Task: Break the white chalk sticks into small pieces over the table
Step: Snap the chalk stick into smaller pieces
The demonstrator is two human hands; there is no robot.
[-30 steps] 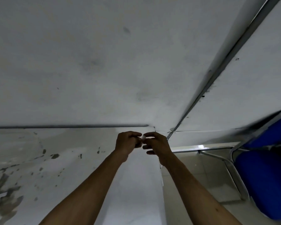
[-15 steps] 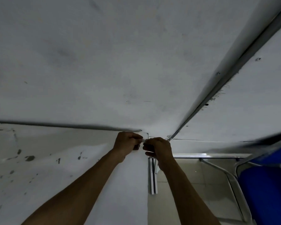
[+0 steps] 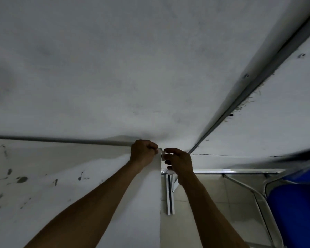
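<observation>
Both arms reach forward over the white table (image 3: 79,194), near its far right corner. My left hand (image 3: 143,153) is curled into a fist and pinches a short white chalk piece (image 3: 159,150) at its fingertips. My right hand (image 3: 177,161) faces it a small gap away, its thumb and fingers curled round a white chalk piece (image 3: 164,155); most of that chalk is hidden by the fingers. The two hands hover just above the table's corner.
The tabletop carries dark stains (image 3: 21,179) on its left part. The wall (image 3: 132,68) rises right behind it. Right of the table edge are the white table leg (image 3: 169,194), tiled floor (image 3: 213,203) and a blue chair (image 3: 297,212) with metal frame.
The hands, touching a second ago, have drawn slightly apart, with a white chalk end now showing at each. The view has shifted left and up.
</observation>
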